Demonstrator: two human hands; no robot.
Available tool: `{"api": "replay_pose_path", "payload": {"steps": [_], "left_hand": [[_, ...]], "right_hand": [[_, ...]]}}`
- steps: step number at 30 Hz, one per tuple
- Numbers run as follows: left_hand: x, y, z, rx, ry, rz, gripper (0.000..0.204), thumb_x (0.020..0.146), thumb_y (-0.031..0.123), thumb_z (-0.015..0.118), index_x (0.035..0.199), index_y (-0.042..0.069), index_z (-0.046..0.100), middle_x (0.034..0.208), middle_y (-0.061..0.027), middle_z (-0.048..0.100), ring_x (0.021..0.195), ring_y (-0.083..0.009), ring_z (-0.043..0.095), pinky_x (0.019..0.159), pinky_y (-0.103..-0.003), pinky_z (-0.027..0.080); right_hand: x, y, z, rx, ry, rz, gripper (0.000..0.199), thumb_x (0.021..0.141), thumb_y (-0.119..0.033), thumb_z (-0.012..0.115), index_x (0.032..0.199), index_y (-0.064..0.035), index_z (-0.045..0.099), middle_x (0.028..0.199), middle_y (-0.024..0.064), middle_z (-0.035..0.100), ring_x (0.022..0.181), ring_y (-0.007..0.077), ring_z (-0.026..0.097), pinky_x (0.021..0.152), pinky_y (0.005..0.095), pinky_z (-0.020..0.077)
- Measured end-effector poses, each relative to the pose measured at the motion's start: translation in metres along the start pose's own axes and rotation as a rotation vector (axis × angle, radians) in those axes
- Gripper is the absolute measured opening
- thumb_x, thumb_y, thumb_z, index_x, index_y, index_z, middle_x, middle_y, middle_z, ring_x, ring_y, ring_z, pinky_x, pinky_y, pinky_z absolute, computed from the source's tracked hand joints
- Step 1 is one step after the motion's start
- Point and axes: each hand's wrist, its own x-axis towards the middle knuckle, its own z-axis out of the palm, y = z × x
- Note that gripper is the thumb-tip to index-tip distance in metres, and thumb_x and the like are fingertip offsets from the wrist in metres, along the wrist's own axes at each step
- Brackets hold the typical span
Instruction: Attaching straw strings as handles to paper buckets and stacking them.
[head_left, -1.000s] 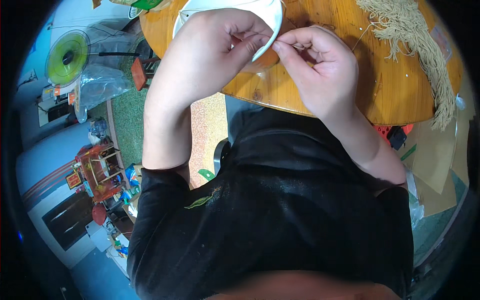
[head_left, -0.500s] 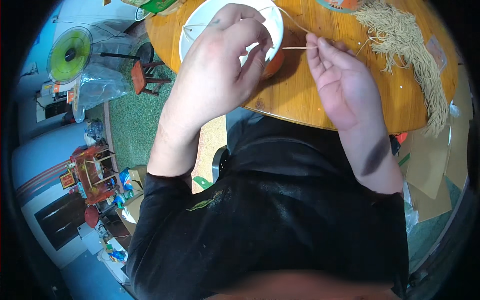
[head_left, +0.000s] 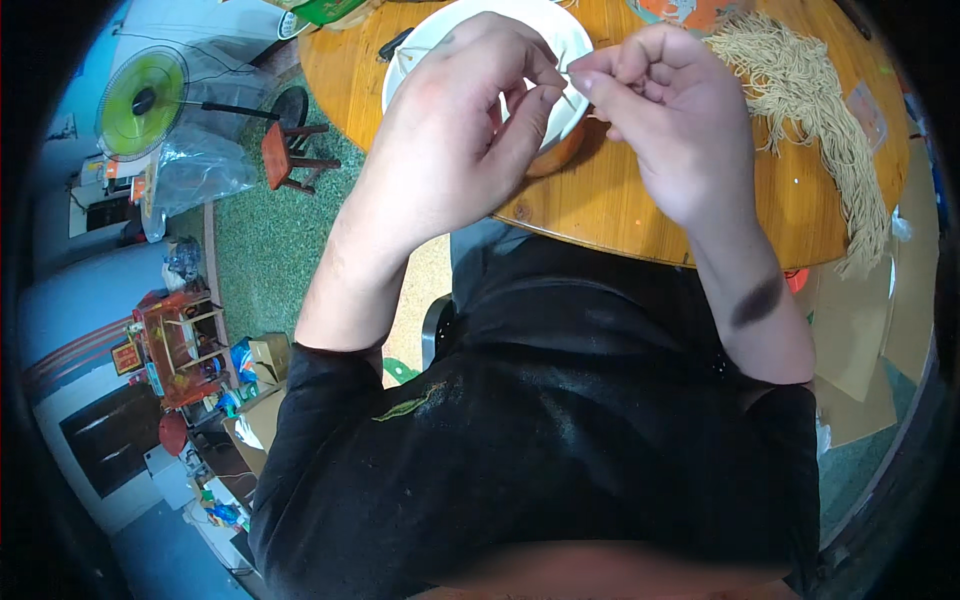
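Note:
My left hand [head_left: 455,125] is over a white bowl [head_left: 574,38], its thumb and fingertips pinched together on a thin beige cord [head_left: 566,72]. My right hand [head_left: 685,115] is just right of the bowl's rim, also pinching the cord, and the fingertips of both hands are close together. Another strand of cord [head_left: 412,50] shows at the bowl's left side. Below the bowl, an orange object [head_left: 562,155] is partly hidden by my left hand. On the right of the table lies a long, loose bundle of beige cords [head_left: 800,95].
The round wooden table [head_left: 620,215] curves in front of me. A small black object [head_left: 395,45] lies left of the bowl and a green package [head_left: 325,10] sits at the far left. Beyond are a wooden stool [head_left: 285,155], a green fan [head_left: 145,103] and cardboard [head_left: 850,330] at right.
My right hand has moved left and up, from a stretched length of cord to my left fingertips. My left hand has shifted slightly right, and the view has moved a little.

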Motion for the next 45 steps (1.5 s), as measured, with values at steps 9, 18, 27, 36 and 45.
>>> {"api": "replay_pose_path", "payload": {"steps": [9, 18, 27, 36, 45], "left_hand": [[-0.003, -0.005, 0.003, 0.089, 0.024, 0.065, 0.011, 0.099, -0.002, 0.073, 0.109, -0.001, 0.069, 0.112, -0.0090, 0.071, 0.088, -0.0164, 0.072, 0.073, -0.028, 0.057], [-0.010, 0.002, 0.010, -0.097, 0.035, -0.027, 0.031, 0.096, -0.001, 0.080, 0.124, -0.001, 0.067, 0.114, -0.0085, 0.077, 0.082, -0.0102, 0.075, 0.065, -0.022, 0.059], [-0.008, 0.001, 0.017, 0.175, 0.146, 0.182, 0.022, 0.087, 0.001, 0.087, 0.108, 0.006, 0.082, 0.097, -0.0062, 0.079, 0.077, -0.0153, 0.077, 0.065, -0.028, 0.062], [-0.010, 0.009, 0.016, 0.335, 0.163, 0.220, 0.026, 0.082, 0.003, 0.089, 0.107, 0.008, 0.082, 0.091, -0.0054, 0.075, 0.069, -0.0179, 0.073, 0.062, -0.030, 0.059], [-0.004, 0.014, 0.011, 0.273, 0.022, 0.119, 0.018, 0.090, 0.004, 0.083, 0.106, 0.005, 0.074, 0.095, -0.0090, 0.072, 0.075, -0.0191, 0.072, 0.066, -0.029, 0.057]], "right_hand": [[-0.002, -0.011, -0.002, -0.077, -0.239, 0.028, 0.012, 0.102, 0.000, 0.072, 0.105, -0.0042, 0.061, 0.099, 0.0034, 0.073, 0.089, 0.0063, 0.070, 0.076, 0.0219, 0.0581], [-0.009, -0.006, -0.010, 0.001, -0.166, 0.047, 0.013, 0.102, -0.001, 0.071, 0.105, -0.0066, 0.059, 0.101, 0.0079, 0.076, 0.090, 0.0103, 0.072, 0.080, 0.0238, 0.0572], [-0.017, 0.002, -0.013, 0.264, -0.089, 0.192, 0.011, 0.103, -0.002, 0.069, 0.106, -0.0069, 0.060, 0.110, 0.0122, 0.078, 0.098, 0.0156, 0.074, 0.088, 0.0280, 0.0574], [-0.030, -0.011, -0.007, 0.190, -0.096, 0.180, 0.021, 0.102, 0.004, 0.068, 0.122, -0.0002, 0.064, 0.116, 0.0129, 0.078, 0.110, 0.0193, 0.075, 0.100, 0.0311, 0.0599], [-0.031, -0.013, -0.005, 0.034, -0.113, 0.063, 0.024, 0.098, 0.009, 0.072, 0.118, 0.0001, 0.064, 0.115, 0.0093, 0.077, 0.110, 0.0165, 0.075, 0.104, 0.0301, 0.0597]]}}
